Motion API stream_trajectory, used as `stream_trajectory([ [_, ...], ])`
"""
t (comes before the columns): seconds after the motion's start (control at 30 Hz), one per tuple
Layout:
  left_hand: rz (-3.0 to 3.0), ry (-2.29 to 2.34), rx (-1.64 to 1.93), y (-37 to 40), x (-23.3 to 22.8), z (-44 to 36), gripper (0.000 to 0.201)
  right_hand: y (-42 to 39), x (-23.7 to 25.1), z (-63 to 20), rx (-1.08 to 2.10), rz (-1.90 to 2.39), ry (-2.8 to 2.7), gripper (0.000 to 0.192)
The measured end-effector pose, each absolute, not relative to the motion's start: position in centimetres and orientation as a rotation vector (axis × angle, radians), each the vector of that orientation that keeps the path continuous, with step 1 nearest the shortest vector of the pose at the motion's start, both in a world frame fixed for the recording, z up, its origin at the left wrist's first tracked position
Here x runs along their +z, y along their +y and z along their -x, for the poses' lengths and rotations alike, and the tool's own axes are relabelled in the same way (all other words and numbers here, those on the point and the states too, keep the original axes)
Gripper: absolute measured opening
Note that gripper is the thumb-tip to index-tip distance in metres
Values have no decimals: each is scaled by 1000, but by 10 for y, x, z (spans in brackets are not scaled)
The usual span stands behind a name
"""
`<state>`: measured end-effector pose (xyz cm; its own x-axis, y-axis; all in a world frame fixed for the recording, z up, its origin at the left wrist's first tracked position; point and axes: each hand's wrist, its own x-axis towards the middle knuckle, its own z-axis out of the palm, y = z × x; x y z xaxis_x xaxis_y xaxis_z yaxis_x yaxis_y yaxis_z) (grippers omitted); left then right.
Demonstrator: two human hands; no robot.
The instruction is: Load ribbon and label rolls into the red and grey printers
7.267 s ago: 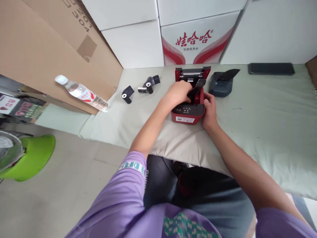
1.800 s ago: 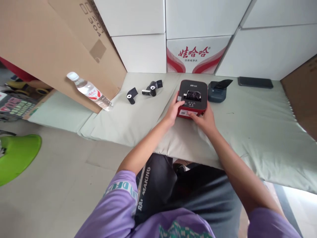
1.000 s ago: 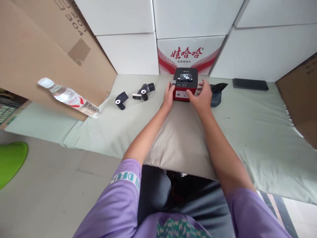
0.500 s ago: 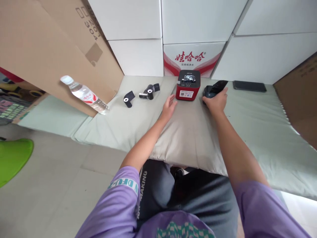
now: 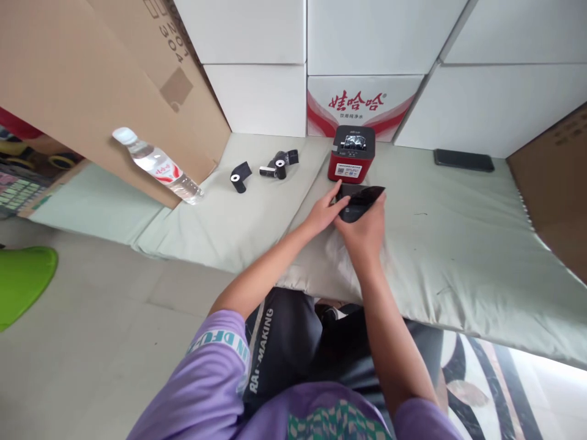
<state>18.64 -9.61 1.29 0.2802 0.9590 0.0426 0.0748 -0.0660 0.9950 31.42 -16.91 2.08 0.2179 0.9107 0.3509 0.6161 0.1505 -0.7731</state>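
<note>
Printer behind dev, rolls L, btl far L, phone R, box behind printer

Red printer directly ahead, free cloth rightward.

Printed on white carton, 1 o'clock: "娃哈哈", "饮用纯净水"; cardboard box, 11 o'clock: "201", "304"; sleeve, 7 o'clock: "DFU"; trouser leg, 6 o'clock: "MAKING".

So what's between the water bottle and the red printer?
In the head view, one black roll lies nearer the water bottle, then a clump of black rolls, then bare cushion up to the red printer.
</note>
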Motion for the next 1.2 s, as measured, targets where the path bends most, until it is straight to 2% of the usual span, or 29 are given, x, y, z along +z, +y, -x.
stream_trajectory([
  [0.1,-1490,1095,924,-101,9,-165,76,-173,20,-280,348,1757,-1297,123],
  [0.43,-1637,1243,832,-99,2,-150,64,-166,-3,-249,370,1819,-1198,112],
  [0.5,-1709,1273,825,-103,3,-149,61,-166,-5,-258,387,1780,-1238,120],
  [0.63,-1802,1332,792,-101,5,-140,58,-159,-3,-307,679,1671,-1477,152],
  [0.83,-2009,1450,666,-71,10,-130,49,-114,-1,-378,841,1373,-1915,171],
  [0.97,-1939,1377,697,-61,6,-133,50,-104,-10,-381,888,1170,-1981,170],
  [1.2,-1972,1237,587,-73,-1,-130,58,-109,-17,-378,801,1169,-1979,171],
])
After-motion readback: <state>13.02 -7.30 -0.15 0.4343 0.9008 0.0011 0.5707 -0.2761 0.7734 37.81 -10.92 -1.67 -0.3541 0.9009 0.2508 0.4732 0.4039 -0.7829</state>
